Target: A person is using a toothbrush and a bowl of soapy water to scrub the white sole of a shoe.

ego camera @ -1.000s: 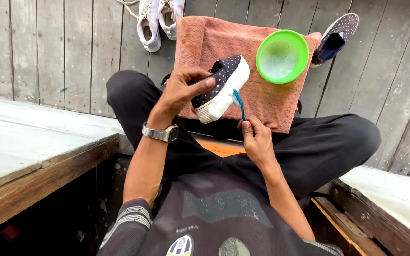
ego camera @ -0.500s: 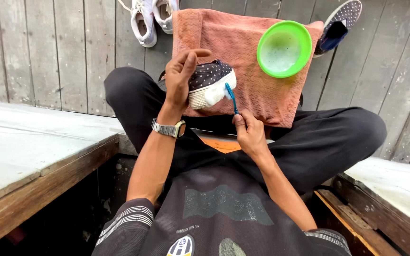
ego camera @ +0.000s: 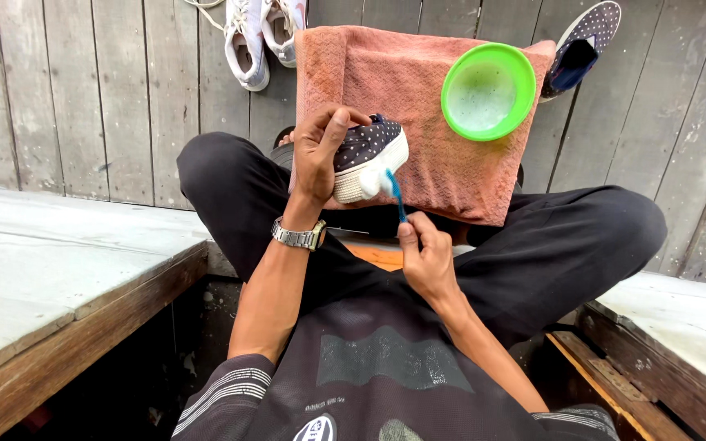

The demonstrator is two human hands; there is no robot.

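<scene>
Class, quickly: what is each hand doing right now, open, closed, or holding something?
Left hand: closed on the dotted navy shoe.
Right hand: closed on the blue toothbrush, bristles against the shoe's white sole.

A floor of weathered grey wooden planks (ego camera: 83, 98) fills the upper part of the view, its boards running upright in the frame. Left of the planks lies a pale, raised platform (ego camera: 51, 261) edged with a brown timber beam (ego camera: 75, 343). A similar platform (ego camera: 688, 327) sits at lower right. Daylight is soft and even.
</scene>
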